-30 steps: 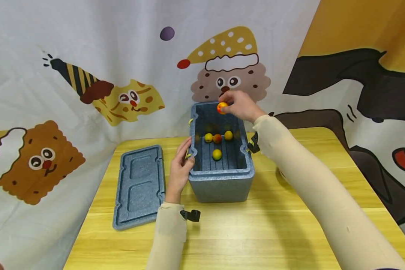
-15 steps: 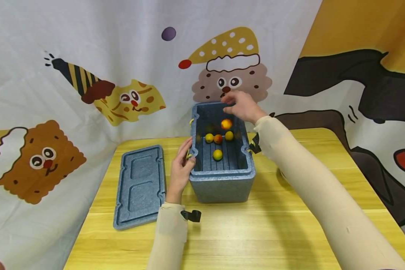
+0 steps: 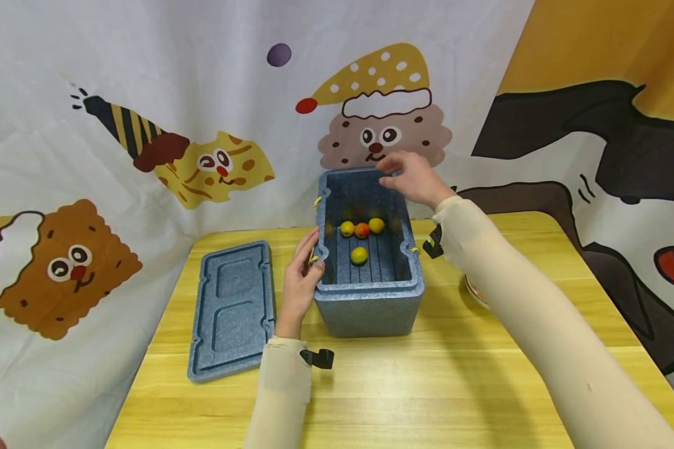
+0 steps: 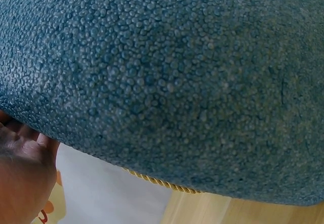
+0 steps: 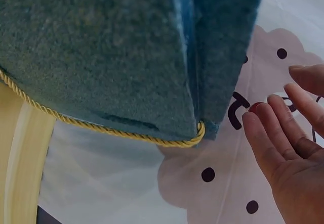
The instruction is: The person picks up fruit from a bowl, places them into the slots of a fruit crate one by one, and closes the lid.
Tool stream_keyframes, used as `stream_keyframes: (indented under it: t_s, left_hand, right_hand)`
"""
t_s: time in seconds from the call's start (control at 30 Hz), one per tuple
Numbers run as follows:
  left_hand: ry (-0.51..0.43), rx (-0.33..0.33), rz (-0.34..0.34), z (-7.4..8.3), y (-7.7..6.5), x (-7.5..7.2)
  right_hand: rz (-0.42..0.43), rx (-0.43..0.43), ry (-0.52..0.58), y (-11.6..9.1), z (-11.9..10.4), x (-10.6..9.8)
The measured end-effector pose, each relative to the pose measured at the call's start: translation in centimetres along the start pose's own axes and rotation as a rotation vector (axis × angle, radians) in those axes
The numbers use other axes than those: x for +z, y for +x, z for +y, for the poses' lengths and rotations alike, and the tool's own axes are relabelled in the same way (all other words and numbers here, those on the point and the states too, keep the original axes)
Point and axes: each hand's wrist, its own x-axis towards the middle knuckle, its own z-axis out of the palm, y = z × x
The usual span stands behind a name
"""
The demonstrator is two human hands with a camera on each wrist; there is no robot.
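Fingers point(image 3: 391, 163) of the right hand point(image 3: 417, 181) are parted, gently bent and empty, over the far right rim of the foam box point(image 3: 367, 315), arm stretched forward. Below them inside, three small fruits point(image 3: 362, 231) sit in a row; a yellow fruit point(image 3: 359, 255) lies nearer the person. The left hand point(image 3: 301, 287) rests against the box's left side, fingers nearly straight; left of these, the lid point(image 3: 233, 312) lies on the worktop point(image 3: 371, 386).
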Motion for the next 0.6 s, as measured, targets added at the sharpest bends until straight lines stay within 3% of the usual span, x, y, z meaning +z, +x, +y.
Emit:
stream_keyframes:
  t_s: [0.37, 0.6]
  left_hand:
    - [0.001, -0.012, -0.007, 0.1, 0.0, 0.0]
    - [0.012, -0.027, -0.002, 0.2, -0.1, -0.1]
  right_hand:
    - [0.059, -0.035, 0.096, -1.8, 0.9, -1.7]
    - [0.122, -0.022, 0.066, -3.8, 2.5, -3.2]
